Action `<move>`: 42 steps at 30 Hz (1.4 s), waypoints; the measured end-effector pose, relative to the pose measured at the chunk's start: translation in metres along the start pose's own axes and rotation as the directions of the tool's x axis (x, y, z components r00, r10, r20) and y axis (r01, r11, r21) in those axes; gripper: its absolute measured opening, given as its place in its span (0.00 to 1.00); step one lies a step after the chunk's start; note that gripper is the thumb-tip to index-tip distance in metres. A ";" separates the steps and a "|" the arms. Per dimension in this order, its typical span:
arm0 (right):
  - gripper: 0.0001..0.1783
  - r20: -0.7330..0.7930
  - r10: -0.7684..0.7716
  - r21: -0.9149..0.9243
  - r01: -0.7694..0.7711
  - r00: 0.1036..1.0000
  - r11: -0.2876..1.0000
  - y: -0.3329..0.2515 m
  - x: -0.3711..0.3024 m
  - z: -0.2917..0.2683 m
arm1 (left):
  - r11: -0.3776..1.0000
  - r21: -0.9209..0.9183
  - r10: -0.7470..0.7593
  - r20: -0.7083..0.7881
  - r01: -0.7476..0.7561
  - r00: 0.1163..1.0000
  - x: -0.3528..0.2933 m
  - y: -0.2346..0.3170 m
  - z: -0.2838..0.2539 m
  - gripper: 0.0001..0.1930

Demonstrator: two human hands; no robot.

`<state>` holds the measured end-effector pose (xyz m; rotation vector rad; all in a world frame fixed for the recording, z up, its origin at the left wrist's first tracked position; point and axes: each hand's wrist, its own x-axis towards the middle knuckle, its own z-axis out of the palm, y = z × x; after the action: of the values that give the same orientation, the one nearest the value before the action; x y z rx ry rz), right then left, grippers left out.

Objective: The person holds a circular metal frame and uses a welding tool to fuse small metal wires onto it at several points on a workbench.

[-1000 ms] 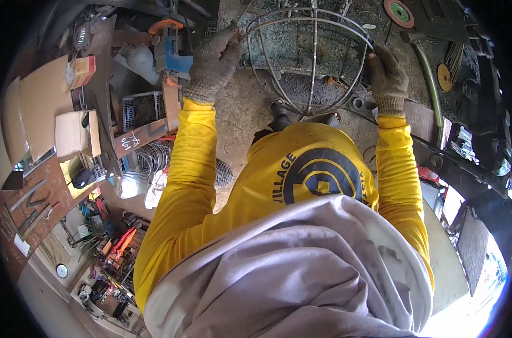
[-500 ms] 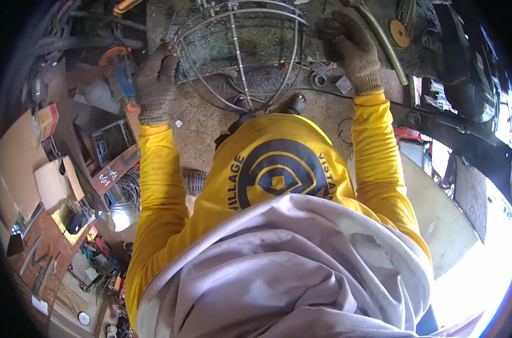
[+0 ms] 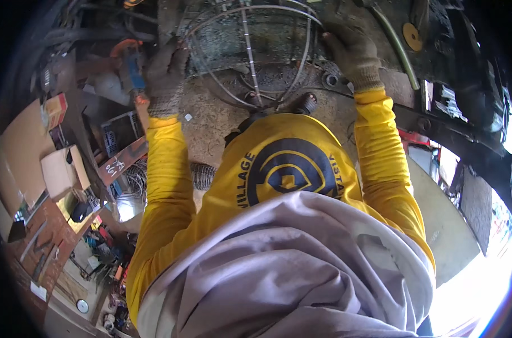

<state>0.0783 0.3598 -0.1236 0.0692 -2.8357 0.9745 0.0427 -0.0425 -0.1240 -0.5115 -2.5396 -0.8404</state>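
Observation:
A rounded wire frame [image 3: 248,53], made of bent metal rods with a centre rib, lies over the dark worktop in front of me. My left hand [image 3: 165,76], in a dirty knit glove, is beside its left rim with thumb and fingers apart. On the opposite side, my gloved right hand [image 3: 354,53] has its thumb stretched toward the right rim. Whether either glove touches the rods is hard to tell in the dim light. An angle grinder [image 3: 133,70] with a blue body and orange guard lies just left of my left hand.
A metal tube [image 3: 397,48] and a tan disc [image 3: 412,36] lie right of my right hand. A small metal ring [image 3: 330,80] sits near the worktop's close edge. Cardboard boxes [image 3: 63,172] and scattered tools are at the left, with a coiled wire piece [image 3: 202,176] on the floor.
My right hand has moved inward, closer to the frame's right rim. The whole view has shifted slightly; the frame itself keeps its place on the worktop.

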 end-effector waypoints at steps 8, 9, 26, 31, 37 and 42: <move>0.17 -0.004 0.090 0.034 -0.090 0.996 0.995 0.008 0.005 0.010 | 0.988 -0.119 -0.097 -0.002 0.096 0.995 -0.003 -0.001 0.001 0.13; 0.16 0.001 0.123 0.081 -0.123 0.992 0.989 0.009 0.003 0.011 | 0.988 -0.119 -0.099 0.005 0.099 0.995 -0.002 0.001 0.001 0.13; 0.14 -0.062 0.012 0.106 -0.005 0.998 0.994 0.000 0.003 0.005 | 0.995 -0.095 -0.026 -0.081 0.018 0.996 -0.002 -0.004 0.009 0.12; 0.12 -0.044 0.084 0.236 -0.071 0.995 0.969 -0.011 -0.001 0.002 | 0.998 -0.061 0.017 -0.075 -0.021 0.997 0.000 -0.001 0.006 0.13; 0.11 -0.062 0.075 0.247 -0.058 0.995 0.967 -0.015 0.000 0.002 | 0.991 -0.130 0.031 -0.103 -0.045 0.994 0.001 -0.001 0.008 0.14; 0.11 -0.115 -0.004 0.108 0.017 0.993 0.994 -0.004 0.003 0.005 | 0.993 -0.092 -0.076 -0.004 0.075 0.997 0.002 0.008 0.003 0.14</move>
<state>0.0755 0.3535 -0.1251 0.0383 -2.6746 1.0937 0.0439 -0.0345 -0.1212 -0.4419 -2.5361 -0.9882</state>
